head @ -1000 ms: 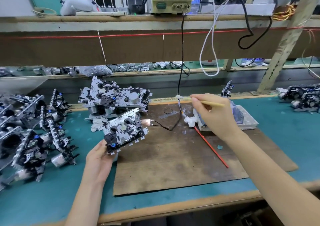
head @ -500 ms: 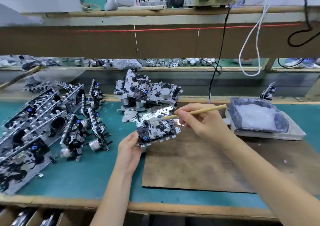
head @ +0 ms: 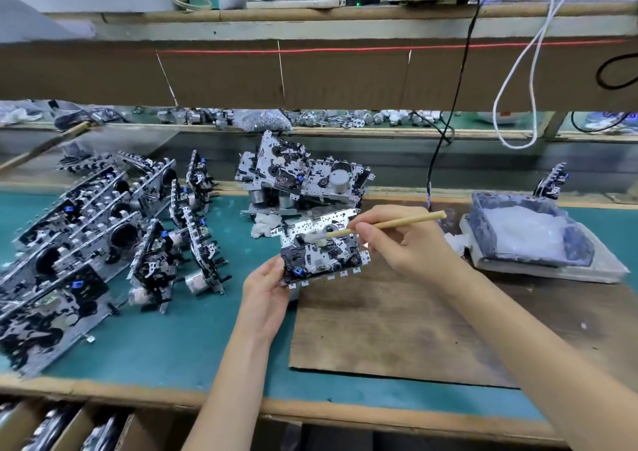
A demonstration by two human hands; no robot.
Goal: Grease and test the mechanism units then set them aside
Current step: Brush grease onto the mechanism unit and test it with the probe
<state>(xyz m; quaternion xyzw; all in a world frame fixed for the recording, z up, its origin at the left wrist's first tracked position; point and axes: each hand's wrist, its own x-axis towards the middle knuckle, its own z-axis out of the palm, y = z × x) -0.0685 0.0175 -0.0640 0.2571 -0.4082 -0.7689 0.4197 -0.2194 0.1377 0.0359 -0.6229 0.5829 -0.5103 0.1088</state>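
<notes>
**Grease brush on a hand-held unit**

Far left, finished mechanism units lie in overlapping rows on the green bench mat. Just right of them, a few more units stand on edge. Below the bench's front edge, cardboard boxes show in the corner.

Near the middle, the left hand grips the mechanism unit being worked on. Its fingers curl round the unit's lower left edge and tilt the unit's face up, above the left edge of a wooden board. Behind it sits a heap of units, with a white rag at the heap's foot.

The right hand pinches a wooden-handled brush between thumb and fingertips. The brush's white, greasy tip touches the top of the held unit.

Further right, a black cable hangs down to the board. A tray of white grease rests at the board's far right corner.
</notes>
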